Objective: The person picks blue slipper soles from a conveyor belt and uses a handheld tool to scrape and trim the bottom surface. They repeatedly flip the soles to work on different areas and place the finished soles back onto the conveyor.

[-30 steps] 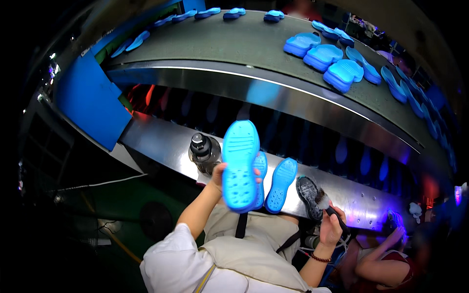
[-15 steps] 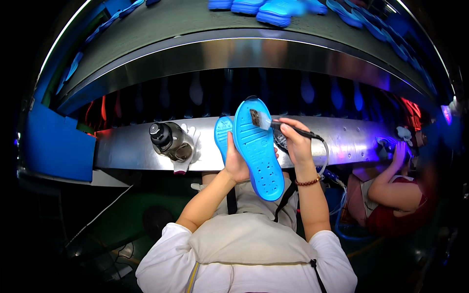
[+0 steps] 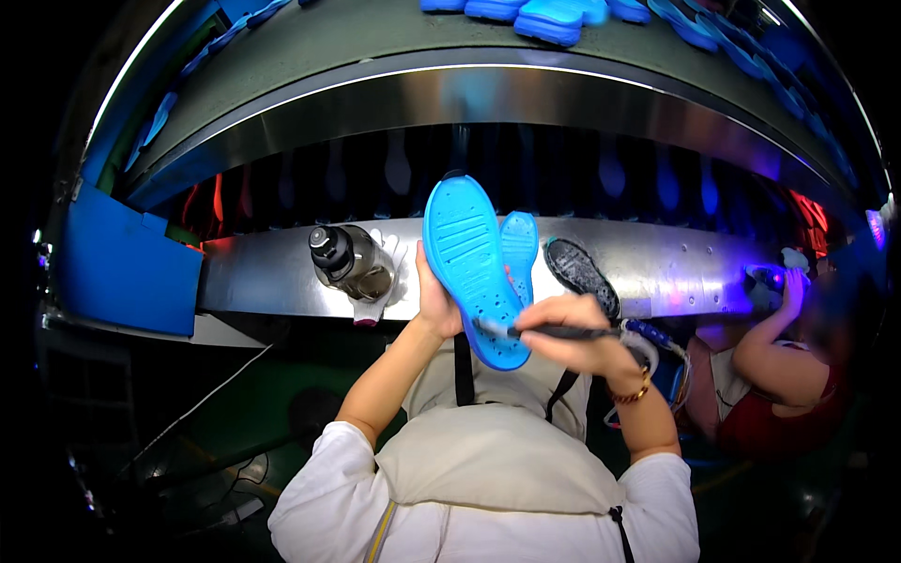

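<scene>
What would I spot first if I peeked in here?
The bright blue sole held up in the middle by the left hand. The right hand presses a dark brush to its lower end. To the left a dark bottle lies on the shiny shelf, and more blue soles sit on the belt above.

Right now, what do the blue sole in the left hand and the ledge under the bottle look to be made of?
Blue sole: apparently moulded rubber or foam, matte, with ribbed tread and small dimples. Ledge: sheet metal, likely stainless steel, brushed and shiny, mirroring coloured light beside the bottle.
</scene>
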Demonstrator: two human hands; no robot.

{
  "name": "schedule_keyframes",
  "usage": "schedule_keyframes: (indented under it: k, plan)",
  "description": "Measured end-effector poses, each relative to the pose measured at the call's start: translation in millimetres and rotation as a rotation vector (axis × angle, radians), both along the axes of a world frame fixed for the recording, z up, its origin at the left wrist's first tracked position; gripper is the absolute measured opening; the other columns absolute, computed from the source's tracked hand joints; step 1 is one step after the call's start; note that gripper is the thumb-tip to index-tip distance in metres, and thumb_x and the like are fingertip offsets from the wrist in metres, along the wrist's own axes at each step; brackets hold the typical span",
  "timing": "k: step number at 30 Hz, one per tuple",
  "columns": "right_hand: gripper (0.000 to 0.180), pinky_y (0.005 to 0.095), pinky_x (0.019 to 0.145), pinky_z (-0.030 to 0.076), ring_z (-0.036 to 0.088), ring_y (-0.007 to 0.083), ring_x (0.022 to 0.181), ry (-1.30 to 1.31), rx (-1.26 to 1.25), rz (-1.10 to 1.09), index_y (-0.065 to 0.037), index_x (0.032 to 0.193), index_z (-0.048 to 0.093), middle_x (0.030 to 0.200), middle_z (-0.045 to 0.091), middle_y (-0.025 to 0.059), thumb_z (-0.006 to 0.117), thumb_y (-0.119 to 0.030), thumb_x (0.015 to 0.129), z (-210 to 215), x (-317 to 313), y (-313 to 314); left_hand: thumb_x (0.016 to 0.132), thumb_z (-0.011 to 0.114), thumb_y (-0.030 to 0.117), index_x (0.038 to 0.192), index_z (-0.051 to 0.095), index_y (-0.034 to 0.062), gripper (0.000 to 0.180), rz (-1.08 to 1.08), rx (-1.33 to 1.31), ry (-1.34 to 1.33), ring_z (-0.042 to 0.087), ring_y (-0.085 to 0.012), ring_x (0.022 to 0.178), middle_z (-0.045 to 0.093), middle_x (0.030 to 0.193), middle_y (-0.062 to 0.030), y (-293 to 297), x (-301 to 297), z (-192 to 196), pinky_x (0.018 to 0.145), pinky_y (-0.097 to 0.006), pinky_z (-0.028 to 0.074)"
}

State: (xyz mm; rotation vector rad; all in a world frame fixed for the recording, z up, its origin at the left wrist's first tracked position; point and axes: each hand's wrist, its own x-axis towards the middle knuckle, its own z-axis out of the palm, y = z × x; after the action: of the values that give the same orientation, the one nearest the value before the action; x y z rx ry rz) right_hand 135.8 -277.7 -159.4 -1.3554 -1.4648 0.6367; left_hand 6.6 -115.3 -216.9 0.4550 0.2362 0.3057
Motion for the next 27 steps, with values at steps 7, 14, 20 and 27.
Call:
schedule_keyframes:
  k: [7, 14, 20, 27]
  plan:
    - [0.017, 0.0294, 0.075, 0.049, 0.063, 0.0194, 0.082, -0.082, 0.196, -0.099, 0.002, 0.09, 0.065, 0.087, 0.066, 0.013, 0.064, -0.001, 0.073, 20, 20, 29, 0.077, 0.014, 0.077, 0.134, 0.033, 0.0101, 0.09, -0.068, -0.162, -0.028, 0.05, -0.031, 0.111, 0.047, 0.126, -0.016, -36, 18, 21, 0.094, -0.046, 0.041]
    - [0.016, 0.0283, 0.074, 0.049, 0.062, 0.0181, 0.083, 0.299, -0.005, -0.112, 0.004, 0.09, 0.065, 0.088, 0.065, 0.014, 0.062, 0.0, 0.075, 23, 19, 14, 0.077, 0.011, 0.077, 0.133, 0.034, 0.0103, 0.091, -0.075, -0.01, -0.021, 0.053, -0.0286, 0.106, 0.05, 0.122, -0.0149, -31, 11, 29, 0.091, -0.043, 0.044]
    - [0.018, 0.032, 0.079, 0.049, 0.063, 0.0222, 0.083, 0.21, 0.113, 0.076, 0.0, 0.087, 0.067, 0.088, 0.066, 0.0141, 0.067, 0.0, 0.069, 22, 20, 4, 0.072, 0.006, 0.081, 0.127, 0.039, 0.0048, 0.1, 0.222, 0.073, 0.106, 0.058, -0.0316, 0.094, 0.056, 0.107, -0.0214, -32, 16, 36, 0.081, -0.044, 0.049]
    - [0.02, 0.0315, 0.079, 0.048, 0.063, 0.0225, 0.085, 0.111, 0.143, 0.24, -0.003, 0.086, 0.068, 0.088, 0.067, 0.0105, 0.072, -0.002, 0.067, 27, 19, -4, 0.069, 0.006, 0.084, 0.123, 0.041, 0.0004, 0.105, 0.339, 0.128, -0.131, 0.06, -0.0329, 0.089, 0.057, 0.101, -0.0252, -8, 14, 34, 0.079, -0.045, 0.05]
